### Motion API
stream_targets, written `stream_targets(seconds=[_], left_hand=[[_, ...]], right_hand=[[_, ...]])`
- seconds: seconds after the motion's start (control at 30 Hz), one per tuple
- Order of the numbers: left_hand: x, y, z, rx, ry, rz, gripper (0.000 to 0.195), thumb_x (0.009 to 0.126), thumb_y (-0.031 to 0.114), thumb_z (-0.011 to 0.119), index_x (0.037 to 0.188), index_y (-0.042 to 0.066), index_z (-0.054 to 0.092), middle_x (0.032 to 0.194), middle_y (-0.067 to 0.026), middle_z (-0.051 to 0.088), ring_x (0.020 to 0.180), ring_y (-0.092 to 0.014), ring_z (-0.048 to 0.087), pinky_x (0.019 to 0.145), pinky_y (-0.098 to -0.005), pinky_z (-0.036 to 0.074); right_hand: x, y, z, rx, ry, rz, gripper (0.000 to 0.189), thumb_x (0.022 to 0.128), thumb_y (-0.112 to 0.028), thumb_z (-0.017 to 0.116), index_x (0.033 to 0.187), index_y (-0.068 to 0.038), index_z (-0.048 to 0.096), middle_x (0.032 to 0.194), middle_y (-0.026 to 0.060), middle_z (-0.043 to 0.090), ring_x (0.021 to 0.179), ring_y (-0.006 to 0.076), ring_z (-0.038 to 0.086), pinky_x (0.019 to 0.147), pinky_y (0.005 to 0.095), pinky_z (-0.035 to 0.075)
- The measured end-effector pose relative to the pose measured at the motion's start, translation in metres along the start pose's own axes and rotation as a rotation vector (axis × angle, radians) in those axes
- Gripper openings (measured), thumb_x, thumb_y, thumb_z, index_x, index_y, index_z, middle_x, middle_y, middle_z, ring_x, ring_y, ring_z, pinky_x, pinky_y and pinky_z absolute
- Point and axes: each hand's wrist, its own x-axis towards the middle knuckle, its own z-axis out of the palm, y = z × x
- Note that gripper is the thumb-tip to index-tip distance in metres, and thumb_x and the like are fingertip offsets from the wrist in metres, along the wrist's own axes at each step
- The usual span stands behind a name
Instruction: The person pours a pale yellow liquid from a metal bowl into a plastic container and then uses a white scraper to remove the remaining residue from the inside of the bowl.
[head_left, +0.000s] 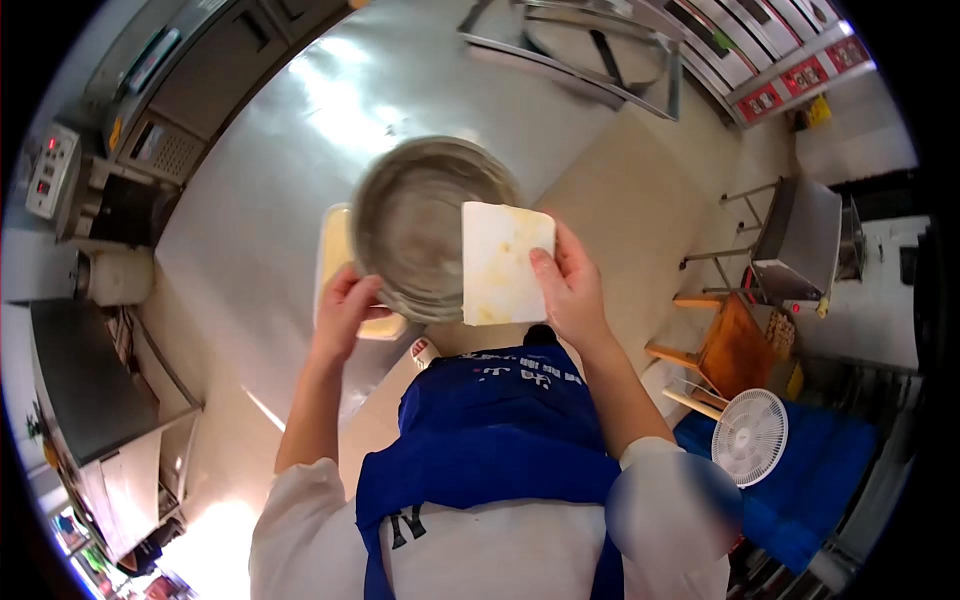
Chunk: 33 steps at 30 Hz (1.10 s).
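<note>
My right hand (574, 281) grips a flat white scraper (501, 262) with rounded corners, thumb on its face; yellowish smears mark it. It overlaps the right side of a large round metal bowl (409, 225), which looks blurred. My left hand (351, 304) has its fingers closed at the bowl's lower left rim, holding it. A rectangular tray with a pale yellow filling (334, 236) lies partly behind the bowl and my left hand, on the steel worktable (247, 225). The bowl's underside is hidden.
Metal trays (540, 64) lie at the worktable's far right, with a dark-handled tool (606, 58) over them. On the right stand a wooden stool (735, 349) and a white fan (748, 437). A steel cabinet (210, 75) borders the far left.
</note>
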Motion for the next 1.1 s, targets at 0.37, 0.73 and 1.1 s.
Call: stream_targets(seconds=[0.37,0.73,1.1], left_hand=[[0.107,-0.039,0.368,0.032,-0.389,-0.249,0.013,0.092,0.011,0.056,0.102,0.004,0.062,0.089,-0.0072,0.069,0.076,-0.016,0.070,0.071,-0.0310,0.060],[0.286,0.015,0.596,0.207,-0.486,-0.248,0.013,0.092,0.013,0.055,0.100,0.006,0.063,0.089,-0.0043,0.069,0.075,-0.015,0.069,0.064,-0.0301,0.059],[0.531,0.114,0.885,0.384,-0.762,-0.175,0.008,0.092,0.012,0.056,0.094,0.007,0.061,0.084,-0.0014,0.066,0.072,-0.011,0.065,0.064,-0.0283,0.058]], right_hand=[[0.018,-0.023,-0.358,-1.345,0.425,-0.177,0.058,0.078,-0.025,0.077,0.130,-0.008,0.056,0.116,0.0101,0.061,0.104,0.0297,0.059,0.088,0.0419,0.049],[0.121,-0.036,-0.583,-1.222,0.649,-0.118,0.058,0.078,-0.023,0.077,0.131,-0.012,0.056,0.138,0.0206,0.047,0.123,0.0395,0.048,0.099,0.0488,0.041],[0.266,-0.138,-0.782,-1.430,0.874,0.190,0.072,0.075,-0.022,0.078,0.141,-0.020,0.050,0.156,0.0250,0.026,0.140,0.0509,0.027,0.110,0.0586,0.029]])
